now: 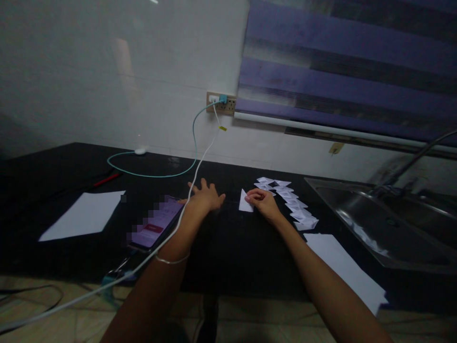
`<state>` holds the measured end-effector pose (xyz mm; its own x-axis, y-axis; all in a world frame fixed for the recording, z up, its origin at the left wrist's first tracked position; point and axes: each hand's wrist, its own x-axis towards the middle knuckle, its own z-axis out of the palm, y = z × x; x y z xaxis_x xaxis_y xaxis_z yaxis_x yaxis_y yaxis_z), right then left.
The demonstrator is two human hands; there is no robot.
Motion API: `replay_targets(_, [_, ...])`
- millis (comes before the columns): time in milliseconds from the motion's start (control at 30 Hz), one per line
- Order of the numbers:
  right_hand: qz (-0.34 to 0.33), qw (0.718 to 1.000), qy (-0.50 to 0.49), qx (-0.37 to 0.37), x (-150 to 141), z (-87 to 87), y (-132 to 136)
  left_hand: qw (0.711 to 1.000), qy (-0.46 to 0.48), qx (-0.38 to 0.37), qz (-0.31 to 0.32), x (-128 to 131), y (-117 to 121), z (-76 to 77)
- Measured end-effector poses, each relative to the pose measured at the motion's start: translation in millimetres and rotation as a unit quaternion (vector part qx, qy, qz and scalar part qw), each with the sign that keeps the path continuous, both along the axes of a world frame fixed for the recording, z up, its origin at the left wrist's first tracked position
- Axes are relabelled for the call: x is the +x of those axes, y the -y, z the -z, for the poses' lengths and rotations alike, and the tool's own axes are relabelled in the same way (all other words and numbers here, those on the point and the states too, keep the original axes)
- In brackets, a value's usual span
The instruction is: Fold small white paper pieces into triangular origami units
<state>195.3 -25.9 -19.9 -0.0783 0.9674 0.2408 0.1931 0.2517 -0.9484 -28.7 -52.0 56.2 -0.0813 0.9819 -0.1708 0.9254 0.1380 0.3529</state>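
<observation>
Black countertop spans the dim, slightly blurred view, with a strip of pale floor below its near edge. Closest, a white cable slants up from the lower left and passes in front of the left forearm, which wears a thin bracelet. Beside that arm lies a phone; blocky pixels cover part of it, and its screen text cannot be read. On the other side, the right forearm hides part of a stack of white paper.

Farther in, the left hand is spread palm down with its fingers loose, gripping nothing visible; whether it touches the counter is hard to tell. The right hand pinches a small folded paper between thumb and fingers, covering one side of it. Just beyond sits a cluster of folded pieces, too crowded to count. A loose sheet lies well to the left.

At right is a metal sink, its faucet cut off by the frame. Behind, a teal cable loops to a wall socket beside a purple striped blind.
</observation>
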Motion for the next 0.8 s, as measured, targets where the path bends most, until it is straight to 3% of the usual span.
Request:
replay_targets(200, [0.008,1.000,0.013,0.007,0,1.3,-2,0.998,-0.066,0.001,0.014,-7,-13,13.2])
replay_targets(367, [0.002,1.000,-0.002,-0.003,0,0.6,-1,0.998,-0.054,0.016,0.009,-4,-11,11.3])
replay_targets(467, [0.013,1.000,0.002,-0.005,-1,-2.0,1,0.995,-0.031,0.092,0.015,5,-6,11.7])
replay_targets(533, [0.025,1.000,-0.001,-0.008,-1,-3.5,2,0.981,0.001,0.186,0.054,13,-5,15.0])
replay_targets(567, [0.030,0.999,-0.006,-0.011,-1,-4.0,2,0.975,0.037,0.198,0.089,17,-6,17.3])
replay_targets(633, [0.038,0.999,-0.018,-0.012,0,-4.2,2,0.971,0.063,0.192,0.128,23,-9,23.1])
replay_targets(700, [0.043,0.999,-0.027,-0.010,1,-4.0,1,0.958,0.152,0.154,0.187,28,-13,29.8])
replay_targets(800, [0.033,0.998,-0.049,-0.016,1,-3.8,1,0.917,0.258,0.128,0.276,33,-20,41.6])
